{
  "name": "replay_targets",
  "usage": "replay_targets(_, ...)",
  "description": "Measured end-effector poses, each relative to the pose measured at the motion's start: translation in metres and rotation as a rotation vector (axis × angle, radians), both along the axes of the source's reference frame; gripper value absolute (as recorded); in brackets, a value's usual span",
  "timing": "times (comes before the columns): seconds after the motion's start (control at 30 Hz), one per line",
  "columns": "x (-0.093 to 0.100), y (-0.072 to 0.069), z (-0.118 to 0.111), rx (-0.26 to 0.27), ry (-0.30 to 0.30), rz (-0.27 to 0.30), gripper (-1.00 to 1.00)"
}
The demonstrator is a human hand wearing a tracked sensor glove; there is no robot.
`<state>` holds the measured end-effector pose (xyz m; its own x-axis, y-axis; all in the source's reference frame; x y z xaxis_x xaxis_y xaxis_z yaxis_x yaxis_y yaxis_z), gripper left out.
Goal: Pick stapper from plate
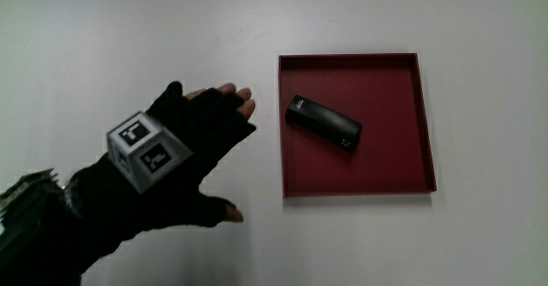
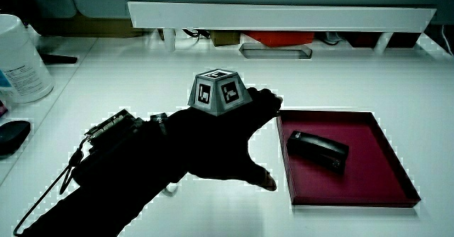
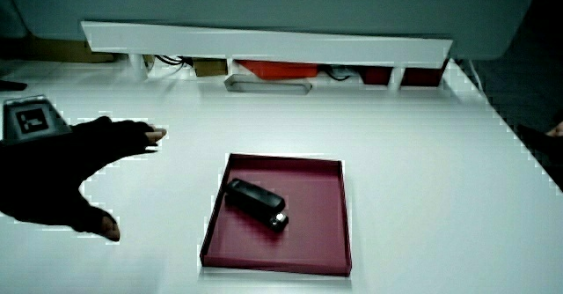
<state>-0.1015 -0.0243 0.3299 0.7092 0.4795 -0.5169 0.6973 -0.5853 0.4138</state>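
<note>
**Hand open beside the plate, stapler untouched**

The gloved hand (image 1: 184, 162) hovered over the bare white table (image 1: 385, 252) just beside the red square plate (image 1: 385, 162), fingers spread and thumb apart, holding nothing. The patterned cube (image 1: 147, 149) sat on its back. The black stapler (image 1: 323, 124) lay slantwise inside the plate, near the middle of the main view, clear of the rim in both side views (image 2: 317, 152) (image 3: 257, 204).
</note>
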Motion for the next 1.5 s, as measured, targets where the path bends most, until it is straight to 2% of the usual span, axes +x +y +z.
replay_targets(0.03, 0.0, -0.005, 0.018, 0.002, 0.153, -0.029, 0.0)
replay_targets(0.07, 0.008, -0.009, -0.003, 0.065, 0.058, 0.013, 0.0)
replay_targets(0.1, 0.011, -0.013, -0.002, 0.035, 0.071, 0.002, 0.0)
replay_targets(0.13, 0.013, -0.017, -0.005, 0.058, 0.067, -0.002, 0.0)
replay_targets(0.17, 0.014, -0.021, 0.006, -0.031, 0.093, -0.029, 0.0)
replay_targets(0.2, 0.016, -0.025, 0.014, -0.046, 0.151, -0.043, 0.0)
replay_targets(0.23, 0.021, -0.029, 0.007, 0.006, 0.136, -0.011, 0.0)
replay_targets(0.27, 0.026, -0.032, 0.01, -0.02, 0.134, -0.013, 0.0)
replay_targets(0.3, 0.029, -0.035, 0.024, -0.171, 0.097, -0.094, 0.0)
replay_targets(0.33, 0.035, -0.038, 0.03, -0.135, 0.21, -0.071, 0.0)
replay_targets(0.37, 0.041, -0.04, 0.031, -0.077, 0.201, -0.023, 0.0)
replay_targets(0.4, 0.048, -0.042, 0.022, -0.059, 0.117, -0.007, 0.0)
replay_targets(0.47, 0.057, -0.044, 0.018, -0.008, 0.092, 0.028, 0.0)
replay_targets(0.5, 0.059, -0.046, 0.023, -0.032, 0.098, 0.022, 0.0)
replay_targets(0.57, 0.065, -0.05, 0.034, -0.01, 0.108, 0.039, 0.0)
replay_targets(0.6, 0.069, -0.05, 0.04, -0.037, 0.103, 0.032, 0.0)
replay_targets(0.83, 0.093, -0.051, 0.067, -0.043, 0.022, 0.054, 0.0)
replay_targets(0.87, 0.096, -0.052, 0.071, -0.054, 0.006, 0.044, 0.0)
replay_targets(0.9, 0.1, -0.052, 0.075, -0.059, -0.001, 0.058, 0.0)
replay_targets(1.0, 0.11, -0.052, 0.083, -0.047, -0.037, 0.071, 0.0)
replay_targets(1.17, 0.119, -0.052, 0.104, -0.074, -0.065, 0.066, 0.0)
replay_targets(1.37, 0.127, -0.052, 0.126, -0.093, -0.136, 0.071, 0.0)
replay_targets(1.5, 0.13, -0.052, 0.133, -0.113, -0.163, 0.075, 0.0)
